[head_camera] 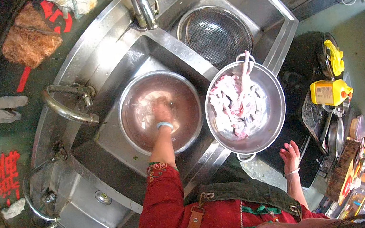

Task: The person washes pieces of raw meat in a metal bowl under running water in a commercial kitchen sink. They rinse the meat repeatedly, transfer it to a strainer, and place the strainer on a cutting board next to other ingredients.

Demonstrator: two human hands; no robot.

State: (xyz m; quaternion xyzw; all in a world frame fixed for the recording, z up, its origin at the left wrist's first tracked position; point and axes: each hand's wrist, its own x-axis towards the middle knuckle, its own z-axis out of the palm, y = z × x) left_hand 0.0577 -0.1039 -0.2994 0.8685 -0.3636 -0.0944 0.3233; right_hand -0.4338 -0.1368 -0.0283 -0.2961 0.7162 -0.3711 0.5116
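My left hand (162,108) is under cloudy pinkish water in a round metal basin (128,137), which stands in the middle sink bay. Pale matter shows around the fingers, but the water blurs it, and I cannot tell whether they grip it. To the right, a metal pot with loop handles (275,127) rests over the sink's edge and holds pale raw meat pieces (239,104), one long piece leaning on its far rim. My right hand (290,154) is raised beside the pot's lower right, fingers apart and holding nothing.
A round wire-mesh strainer (214,36) lies in the far sink bay. Curved metal faucets (71,107) line the sink's left side. On the right are a yellow jug (329,92), a yellow cloth or glove (335,56) and metal pans (335,135). A whitish glove (4,107) hangs at far left.
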